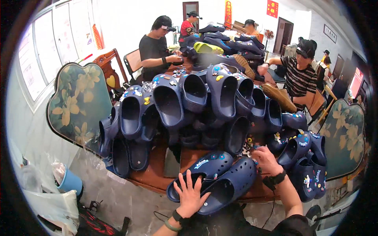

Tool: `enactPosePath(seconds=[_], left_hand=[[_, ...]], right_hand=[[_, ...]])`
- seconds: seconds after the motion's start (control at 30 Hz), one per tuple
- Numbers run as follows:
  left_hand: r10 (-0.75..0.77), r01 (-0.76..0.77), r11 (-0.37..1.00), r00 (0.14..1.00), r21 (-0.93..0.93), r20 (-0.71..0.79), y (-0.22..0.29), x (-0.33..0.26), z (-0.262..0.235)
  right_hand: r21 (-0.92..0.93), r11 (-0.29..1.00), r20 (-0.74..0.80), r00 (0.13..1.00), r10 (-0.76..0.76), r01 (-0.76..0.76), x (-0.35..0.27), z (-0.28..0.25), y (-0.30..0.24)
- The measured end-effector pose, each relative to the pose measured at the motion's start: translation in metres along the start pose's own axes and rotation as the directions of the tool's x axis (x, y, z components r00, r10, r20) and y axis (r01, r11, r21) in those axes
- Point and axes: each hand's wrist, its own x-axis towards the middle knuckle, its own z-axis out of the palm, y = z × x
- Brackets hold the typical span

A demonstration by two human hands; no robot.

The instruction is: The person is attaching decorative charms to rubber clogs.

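Note:
Two navy clogs lie side by side at the table's near edge. The left clog carries several colourful charms on its toe; the right clog has bare holes. My left hand rests with spread fingers over the heel ends of both, not gripped round either. Just beyond the bare clog's toe, my right hand has its fingers bent together at a small heap of shoe charms. What those fingertips hold, if anything, is hidden.
A piled row of navy clogs spans the table, with decorated clogs at the right. A dark phone-like slab lies left of my pair. A blue bin stands lower left. Several people in caps work around the far side.

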Motion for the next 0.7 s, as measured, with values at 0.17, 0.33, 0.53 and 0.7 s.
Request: enactPosePath(seconds=[0.17,0.33,0.53,0.7], left_hand=[[-0.034,0.035,0.999,0.999,-0.002,0.032,-0.001,-0.001,0.001],[-0.029,0.029,1.000,0.999,0.003,0.037,-0.002,-0.001,0.001],[-0.040,0.041,0.999,0.999,-0.025,0.030,0.002,0.002,-0.002],[-0.040,0.041,0.998,0.999,-0.046,0.018,0.002,-0.002,-0.003]], right_hand=[[0.047,0.998,0.079,0.996,-0.047,0.044,-0.055,0.018,0.021],[0.051,0.999,-0.058,0.998,-0.009,0.012,-0.079,0.042,0.004],[0.076,0.989,-0.261,0.955,0.145,-0.129,-0.095,0.059,-0.003],[0.011,0.975,-0.281,0.935,0.216,-0.221,-0.098,0.052,-0.015]])
